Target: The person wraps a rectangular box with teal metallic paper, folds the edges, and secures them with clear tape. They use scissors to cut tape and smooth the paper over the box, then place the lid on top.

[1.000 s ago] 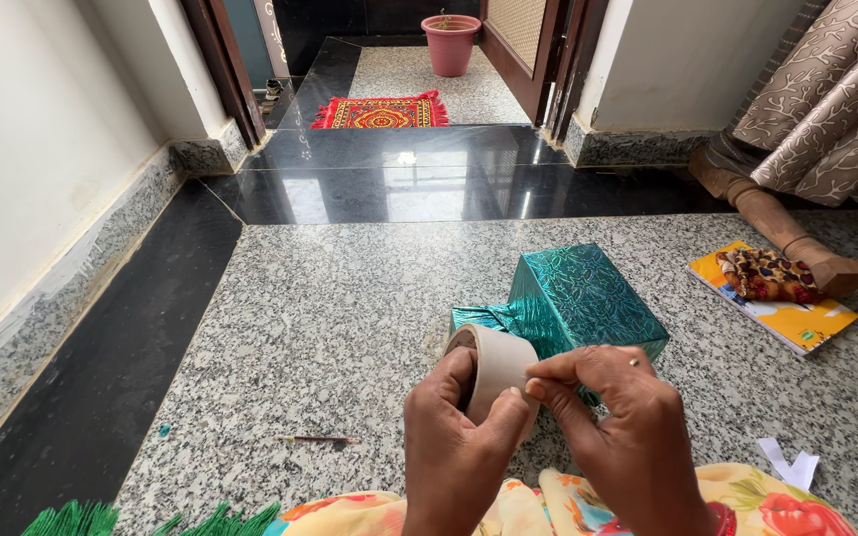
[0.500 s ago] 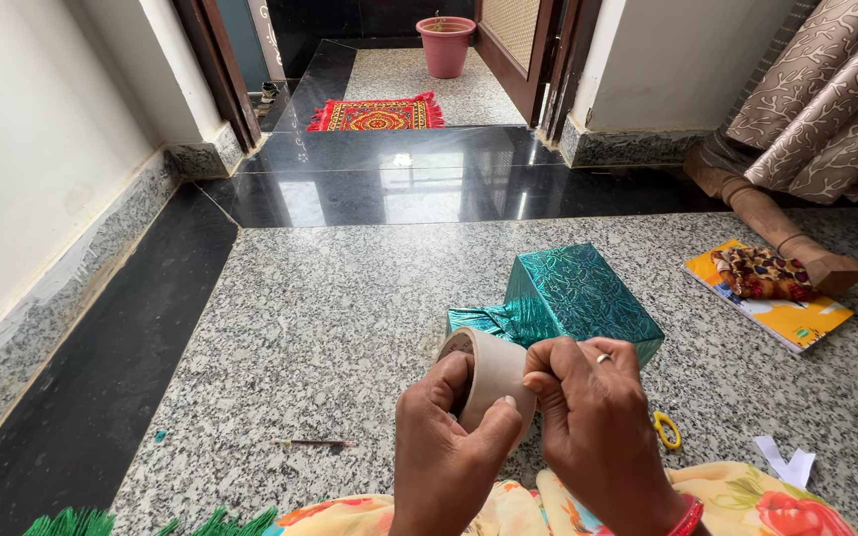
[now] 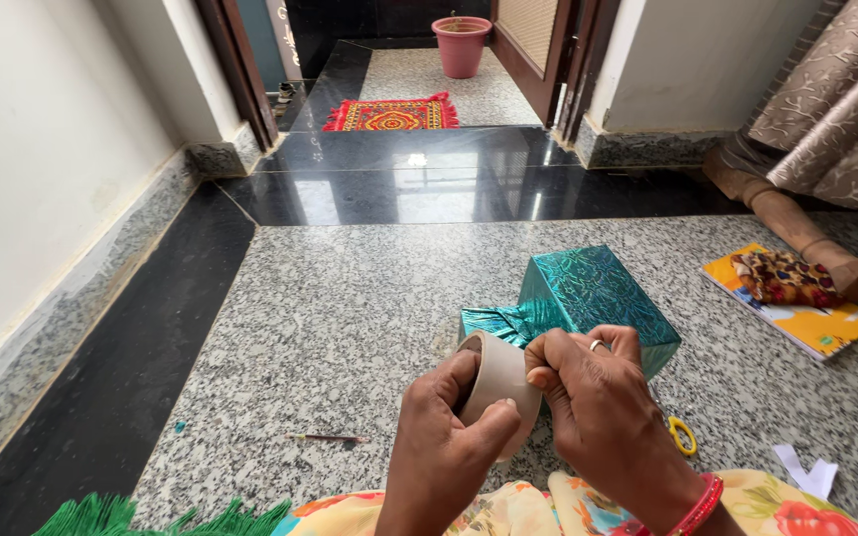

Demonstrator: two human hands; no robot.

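So we've got the tape roll (image 3: 497, 382) up in both hands, just in front of the teal box (image 3: 593, 298), which sits on the granite floor (image 3: 350, 308). Our left hand (image 3: 444, 437) is closed around the roll, thumb hooked into the core. Our right hand (image 3: 598, 402) is pinched shut on the roll's outer face, nails digging at it. Compared with a second ago, the right hand has gone from a loose two-finger pinch to a tight curled grip over the roll's edge, which looks to us like the tape end is being picked at harder; no free strip shows yet. Yellow scissors (image 3: 682, 435) now peek out right of the hand, near the box. A thin pencil (image 3: 325, 438) lies well left of the box, a book (image 3: 796, 303) to its right.
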